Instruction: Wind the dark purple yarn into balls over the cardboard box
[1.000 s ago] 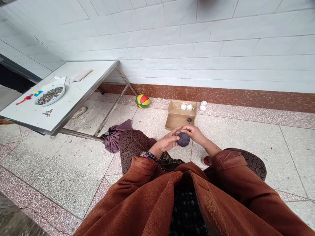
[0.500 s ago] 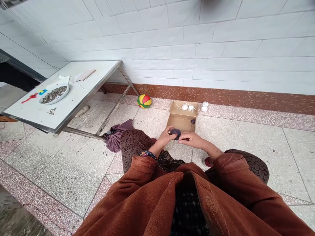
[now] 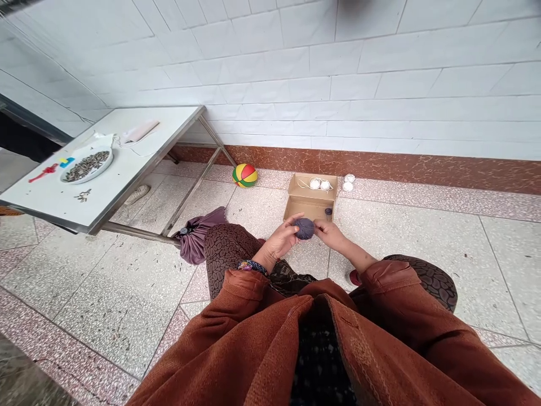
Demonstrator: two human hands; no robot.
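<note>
My left hand [image 3: 284, 238] is closed around a dark grey-purple ball of yarn [image 3: 304, 228], holding it above the near side of an open cardboard box [image 3: 302, 208]. Just right of the ball, my right hand [image 3: 332, 234] pinches the yarn strand, which is too thin to follow clearly. Inside the box, near its right wall, lies a smaller dark ball of yarn [image 3: 328, 212]. Two white yarn balls [image 3: 320, 184] with a loose strand rest at the box's far, raised side.
More white balls [image 3: 348, 182] sit right of the box. A colourful ball [image 3: 245, 175] lies by the wall. To the left, a purple cloth bag [image 3: 203, 234] rests near a metal-legged table [image 3: 139, 158] carrying a dish [image 3: 87, 167] of seed-like pieces. A shoe [image 3: 137, 194] is underneath.
My right hand has moved from the ball's near side to its right side, leaving more of the yarn ball visible. The left hand still holds the ball. The view has shifted slightly.
</note>
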